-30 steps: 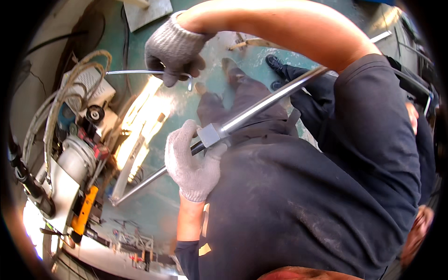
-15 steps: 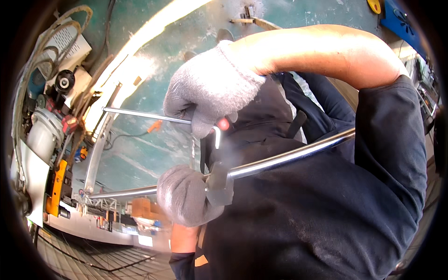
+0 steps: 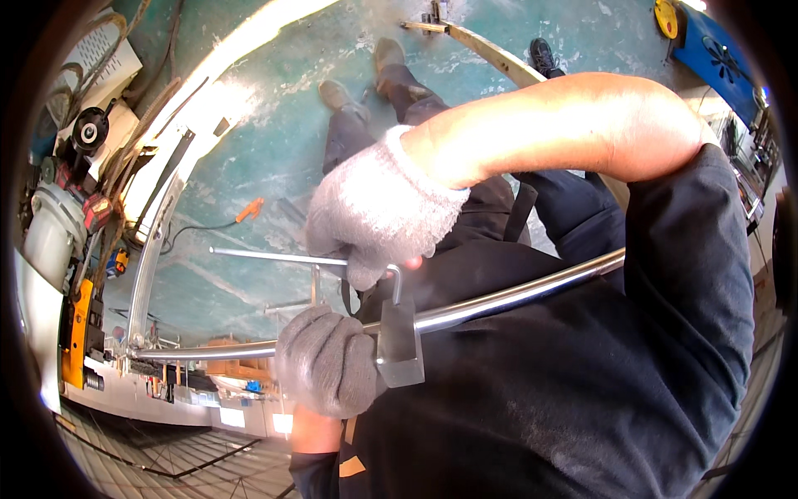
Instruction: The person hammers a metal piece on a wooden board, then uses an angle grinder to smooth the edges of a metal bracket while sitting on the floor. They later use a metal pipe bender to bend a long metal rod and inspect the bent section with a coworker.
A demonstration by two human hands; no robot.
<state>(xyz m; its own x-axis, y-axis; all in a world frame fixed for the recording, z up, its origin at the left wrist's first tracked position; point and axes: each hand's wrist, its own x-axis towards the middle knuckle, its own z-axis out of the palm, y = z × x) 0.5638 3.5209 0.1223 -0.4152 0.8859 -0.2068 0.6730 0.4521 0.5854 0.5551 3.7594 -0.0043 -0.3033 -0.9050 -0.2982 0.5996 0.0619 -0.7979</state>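
My right hand (image 3: 378, 212), in a grey knit glove, is closed around an L-shaped hex key (image 3: 278, 256). Its long arm sticks out to the left, and its short bent end points down to the top of a grey metal block (image 3: 401, 345). Whether the tip sits in a hole there, I cannot tell. A shiny round metal tube (image 3: 519, 297) runs across in front of my body and meets the block. Just left of the block, my gloved left hand (image 3: 328, 362) is wrapped around the tube, its palm side hidden.
A metal frame bar (image 3: 158, 241) stands at the left, near machines, cables and an orange-yellow level-like bar (image 3: 76, 333). An orange clamp (image 3: 249, 209) with a cable lies on the green floor. Another person's shoe (image 3: 543, 56) shows beyond my right arm; a blue machine (image 3: 719, 62) stands far right.
The hex key's short end has come down from above the block to its top. My right hand has moved lower with it. The block shows a different tilt, and the view has shifted.
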